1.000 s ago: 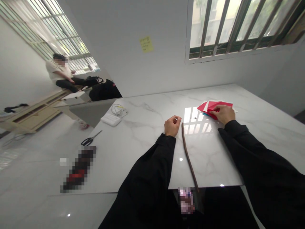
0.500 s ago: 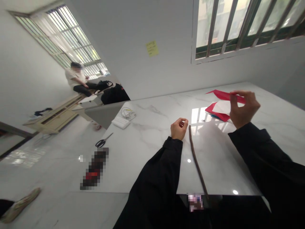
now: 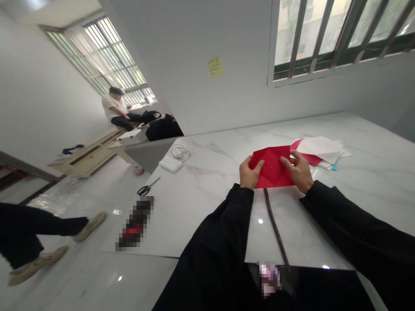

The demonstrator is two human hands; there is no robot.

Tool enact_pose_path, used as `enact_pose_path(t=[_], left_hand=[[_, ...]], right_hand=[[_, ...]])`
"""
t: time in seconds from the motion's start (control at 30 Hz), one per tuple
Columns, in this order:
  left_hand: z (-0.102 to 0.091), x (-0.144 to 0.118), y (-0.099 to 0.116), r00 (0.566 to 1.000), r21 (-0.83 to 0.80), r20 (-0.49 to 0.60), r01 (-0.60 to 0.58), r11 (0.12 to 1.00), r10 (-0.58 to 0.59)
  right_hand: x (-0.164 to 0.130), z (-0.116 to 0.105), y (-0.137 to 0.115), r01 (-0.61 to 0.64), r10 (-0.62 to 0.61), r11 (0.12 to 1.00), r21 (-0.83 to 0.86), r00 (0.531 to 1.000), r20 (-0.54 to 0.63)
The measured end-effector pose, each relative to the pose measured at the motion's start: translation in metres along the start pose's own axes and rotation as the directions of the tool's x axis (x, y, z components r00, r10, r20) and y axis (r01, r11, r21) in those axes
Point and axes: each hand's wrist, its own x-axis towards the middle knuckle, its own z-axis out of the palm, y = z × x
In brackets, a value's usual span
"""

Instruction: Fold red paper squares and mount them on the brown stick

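Both hands have come together since the earlier frame: the left hand [image 3: 249, 175] and right hand [image 3: 298, 172] are now pinching a red paper sheet [image 3: 271, 172] by its 9 and 3 o'clock edges, above the marble table [image 3: 207, 203]. At 6 o'clock a thin brown stick [image 3: 275, 229] is lying; at 2 o'clock, a paper stack [image 3: 320, 149].

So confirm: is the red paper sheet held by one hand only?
No, both the left hand and right hand grip the red paper sheet at opposite edges.

left hand [image 3: 249, 174], right hand [image 3: 300, 172], pinching grip
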Motion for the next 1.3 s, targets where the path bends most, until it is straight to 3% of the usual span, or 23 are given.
enact_pose_path(t=[0.17,0.33,0.43,0.53,0.67,0.83,0.97,1.13,1.3], left_hand=[[-0.014,-0.002,0.000,0.993,0.010,-0.114,0.020,1.000,-0.019],[-0.024,0.000,0.000,0.996,0.018,-0.013,0.085,0.996,-0.084],[-0.023,0.005,-0.005,0.995,0.082,-0.022,0.099,0.992,-0.098],[-0.025,0.011,-0.008,0.995,0.111,-0.059,0.090,0.990,-0.084],[-0.033,0.014,-0.004,0.985,-0.002,-0.135,0.106,0.994,-0.105],[-0.046,-0.006,0.010,0.983,-0.123,-0.015,0.178,0.976,-0.181],[-0.051,-0.015,0.020,0.978,-0.170,0.043,0.209,0.963,-0.204],[-0.046,-0.006,0.030,0.935,-0.316,0.141,0.353,0.880,-0.325],[-0.037,-0.008,0.039,0.916,-0.258,0.245,0.378,0.889,-0.318]], right_hand=[[-0.007,0.004,0.003,-0.172,0.154,0.984,0.052,0.956,0.251],[-0.001,0.001,0.015,-0.200,0.187,0.978,0.054,0.964,0.187],[0.005,-0.004,0.020,-0.222,0.206,0.970,0.094,0.966,0.154],[0.010,-0.008,0.020,-0.265,0.242,0.962,0.070,0.940,0.240],[0.014,-0.006,0.017,-0.252,0.232,0.968,0.000,0.889,0.396],[0.014,-0.005,0.015,-0.266,0.222,0.962,0.065,0.895,0.387],[0.013,-0.007,0.013,-0.303,0.237,0.949,0.087,0.868,0.435],[0.016,-0.005,0.018,-0.255,0.198,0.957,0.136,0.921,0.335],[0.019,-0.003,0.020,-0.286,0.217,0.941,0.182,0.920,0.327]])
